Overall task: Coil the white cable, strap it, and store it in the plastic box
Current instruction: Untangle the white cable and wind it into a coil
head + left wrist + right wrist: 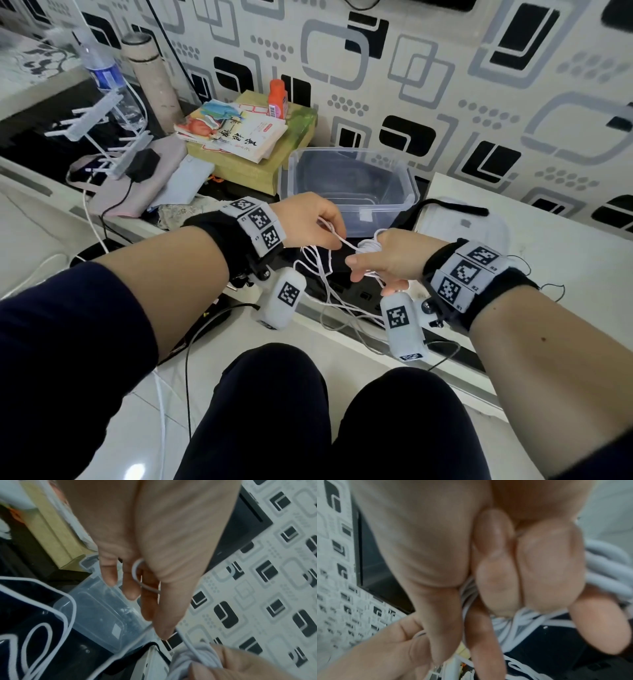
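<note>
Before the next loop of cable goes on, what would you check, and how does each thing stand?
1. Right hand grips the coiled bundle: ok.
2. Left hand pinches the cable to feed it: ok.
3. Loose cable free of knots: cannot tell; several strands hang crossed below the hands.
4. Box open and within view behind the hands: ok.
5. Coiling finished: not ok; much cable hangs loose.
6. Strap to hand: cannot tell; a black strip lies right of the box, but what it is stays unclear.
</note>
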